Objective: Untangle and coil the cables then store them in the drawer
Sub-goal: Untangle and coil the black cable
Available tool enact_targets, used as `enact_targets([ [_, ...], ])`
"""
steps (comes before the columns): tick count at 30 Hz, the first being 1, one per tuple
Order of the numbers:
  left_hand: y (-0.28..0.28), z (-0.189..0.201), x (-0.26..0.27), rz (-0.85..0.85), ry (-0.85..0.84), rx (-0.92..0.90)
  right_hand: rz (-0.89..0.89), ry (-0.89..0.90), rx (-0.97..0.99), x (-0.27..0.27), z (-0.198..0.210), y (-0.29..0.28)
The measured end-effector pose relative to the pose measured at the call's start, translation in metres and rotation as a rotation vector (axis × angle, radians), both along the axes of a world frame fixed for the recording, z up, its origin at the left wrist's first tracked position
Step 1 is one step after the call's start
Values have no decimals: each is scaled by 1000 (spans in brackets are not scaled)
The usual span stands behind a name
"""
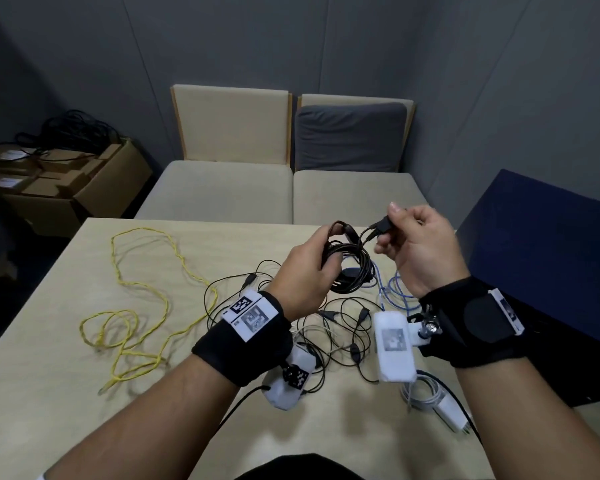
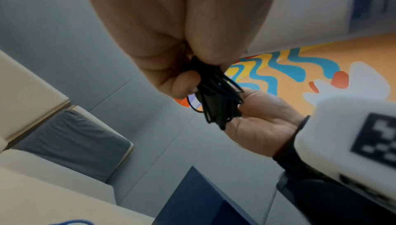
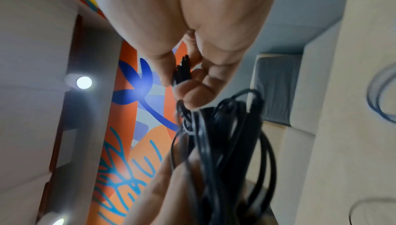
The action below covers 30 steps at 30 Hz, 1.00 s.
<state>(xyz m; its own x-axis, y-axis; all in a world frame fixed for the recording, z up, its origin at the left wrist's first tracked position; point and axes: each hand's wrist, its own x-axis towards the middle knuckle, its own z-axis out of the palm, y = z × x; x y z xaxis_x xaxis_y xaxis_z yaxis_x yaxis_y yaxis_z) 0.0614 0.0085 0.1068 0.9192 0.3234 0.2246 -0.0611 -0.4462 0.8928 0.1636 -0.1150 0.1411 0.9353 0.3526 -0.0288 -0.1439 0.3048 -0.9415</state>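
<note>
1. Cable of white plastic (image 1: 428, 394), looped beside its white power adapter (image 1: 451, 412), lies nearest me, by the near right edge of the pale wooden table (image 1: 49, 341).
2. Just beyond, below my wrists, a tangle of thin black cables (image 1: 347, 327) lies loose on the tabletop, not yet sorted.
3. Above it, my left hand (image 1: 309, 271) curls fingers and thumb round a coil of black cable (image 1: 352, 271). I judge this keeps the loops from springing apart.
4. My right hand (image 1: 420, 244) pinches that cable's black plug end (image 1: 383, 226) between thumb and fingertips, just beside the coil, probably to wrap the last length.
5. Further left, a twisted yellow cable (image 1: 142, 306) sprawls in open loops. A pale blue cable (image 1: 394, 292) lies below the right hand.
6. Right of the table stands a dark blue cabinet (image 1: 551, 271); I cannot make out a drawer. Beige cushioned chairs (image 1: 229, 188) sit farthest.
</note>
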Motion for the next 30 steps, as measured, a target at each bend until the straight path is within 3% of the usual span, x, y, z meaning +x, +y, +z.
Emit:
enact_targets([
  [5,4,0,2,65,-53,-250,-52,12,42,1,-9,-14],
  [9,9,2,1,122,-84,-419,124,-32,3,-7,-12,-23],
  [11,12,1,2,155,-98,-431,218,-58,-28,-9,-12,-30],
  [15,16,-3,5,213,-126,-404,382,-196,-342,-18,-7,-38],
  [18,17,-3,7,253,-134,-353,463,-262,-452,-18,-5,-39],
  [26,38,-5,0,344,-126,-535,402,-288,-138,5,1,-66],
  [30,36,-1,0,294,-122,-492,405,-423,-488,16,-13,-69],
])
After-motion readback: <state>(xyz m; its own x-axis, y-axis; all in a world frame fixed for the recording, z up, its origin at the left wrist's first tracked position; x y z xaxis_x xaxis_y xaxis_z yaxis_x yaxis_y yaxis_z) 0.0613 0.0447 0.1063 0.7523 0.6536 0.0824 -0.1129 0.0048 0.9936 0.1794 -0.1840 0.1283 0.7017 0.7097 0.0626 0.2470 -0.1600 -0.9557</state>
